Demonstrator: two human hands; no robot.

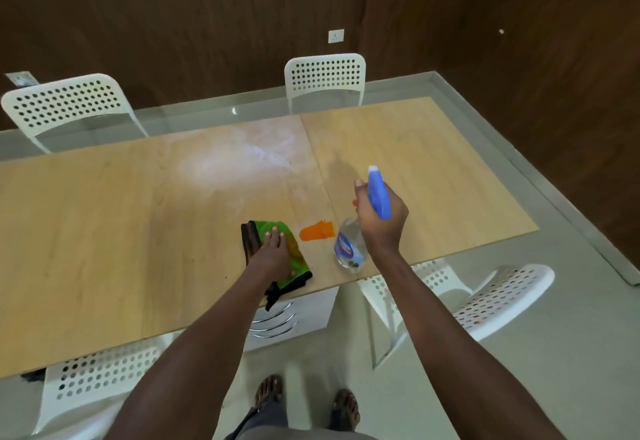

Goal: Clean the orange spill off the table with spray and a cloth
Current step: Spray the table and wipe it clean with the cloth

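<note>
Setting: dark wood-panelled walls enclose a pale wooden table standing on a grey floor.
Spill: a bright orange smear lies near the table's front edge, between the cloth and the bottle, touching neither.
Cloth: a crumpled green cloth with dark trim sits just left of the smear, one corner hanging over the table edge.
Left hand: the left hand rests palm-down on the cloth, fingers extended and pressing flat.
Right hand: the right hand is wrapped around the neck of a clear plastic spray bottle with a blue trigger head, held tilted above the table just right of the smear.
Residue: a whitish hazy patch marks the table top farther back.
Seating: white perforated chairs stand around the table, two on the far side and others near.
Below: sandalled feet show on the floor.
</note>
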